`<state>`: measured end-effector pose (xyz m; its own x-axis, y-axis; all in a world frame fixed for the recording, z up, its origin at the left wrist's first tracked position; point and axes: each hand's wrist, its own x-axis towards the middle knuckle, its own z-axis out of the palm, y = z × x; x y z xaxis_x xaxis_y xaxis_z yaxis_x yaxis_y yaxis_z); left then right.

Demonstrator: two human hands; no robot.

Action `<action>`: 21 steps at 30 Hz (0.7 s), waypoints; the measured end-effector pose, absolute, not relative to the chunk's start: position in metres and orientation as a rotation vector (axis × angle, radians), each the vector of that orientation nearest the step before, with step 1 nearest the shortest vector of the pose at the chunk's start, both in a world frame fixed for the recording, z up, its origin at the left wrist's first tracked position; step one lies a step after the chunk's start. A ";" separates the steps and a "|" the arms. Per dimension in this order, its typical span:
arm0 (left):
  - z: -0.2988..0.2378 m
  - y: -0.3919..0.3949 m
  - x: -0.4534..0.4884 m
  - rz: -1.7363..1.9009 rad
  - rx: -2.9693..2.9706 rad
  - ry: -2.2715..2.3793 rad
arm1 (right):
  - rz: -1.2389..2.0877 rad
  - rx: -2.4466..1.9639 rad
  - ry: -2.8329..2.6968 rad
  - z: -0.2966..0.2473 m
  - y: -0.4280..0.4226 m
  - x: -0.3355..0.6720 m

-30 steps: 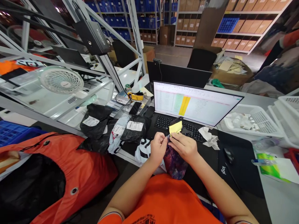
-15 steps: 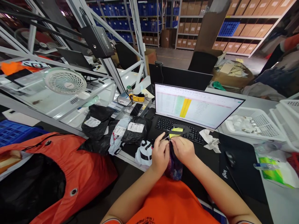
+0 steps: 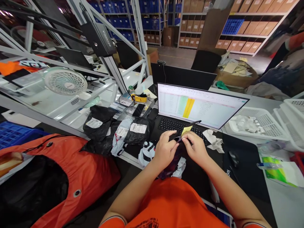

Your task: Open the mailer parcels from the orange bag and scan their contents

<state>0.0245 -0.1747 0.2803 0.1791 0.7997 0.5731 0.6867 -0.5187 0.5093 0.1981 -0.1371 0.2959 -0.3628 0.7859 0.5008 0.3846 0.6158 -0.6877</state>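
My left hand (image 3: 165, 149) is closed, its fingertips pinching the upper edge of a dark purple patterned fabric item (image 3: 169, 170). Thumb and fingers of my right hand (image 3: 196, 148) are pressed together on the same edge, close beside the left fingertips. A yellow piece of paper or tag (image 3: 186, 129) sticks up at my right fingertips, with a thin black strip (image 3: 196, 122) just above it. The fabric hangs below my hands, in front of my orange shirt; its full shape is hidden. A crumpled whitish plastic piece (image 3: 180, 167) shows beside the fabric.
Black labelled parcels (image 3: 139, 129) and a white-and-black bag (image 3: 146, 153) lie to the left. Ahead stand a keyboard (image 3: 163, 124) and monitor (image 3: 201, 106). Crumpled white paper (image 3: 213, 141), a mouse (image 3: 234, 160) and a white basket (image 3: 270, 122) are on the right. A red bag (image 3: 95, 171) sits at lower left.
My hands have shifted slightly right, and the right wrist has turned. The yellow piece and black strip now tilt up to the right. The whitish plastic piece has come into view below.
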 end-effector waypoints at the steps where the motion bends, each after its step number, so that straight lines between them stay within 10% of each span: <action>1: 0.282 -0.175 0.024 1.249 2.307 1.436 | 0.630 -0.954 -1.919 0.294 -0.138 0.201; 9: 0.273 -0.178 0.028 1.269 2.110 1.294 | 1.147 -1.019 -1.406 0.272 -0.142 0.210; 21: 0.250 -0.180 0.031 1.189 2.032 1.311 | 1.045 -1.118 -1.379 0.242 -0.154 0.207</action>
<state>0.0314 -0.1799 0.2503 0.1793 0.8885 0.4224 0.5071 -0.4513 0.7342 0.2066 -0.1541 0.2417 -0.0371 0.9818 0.1861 0.0857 0.1887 -0.9783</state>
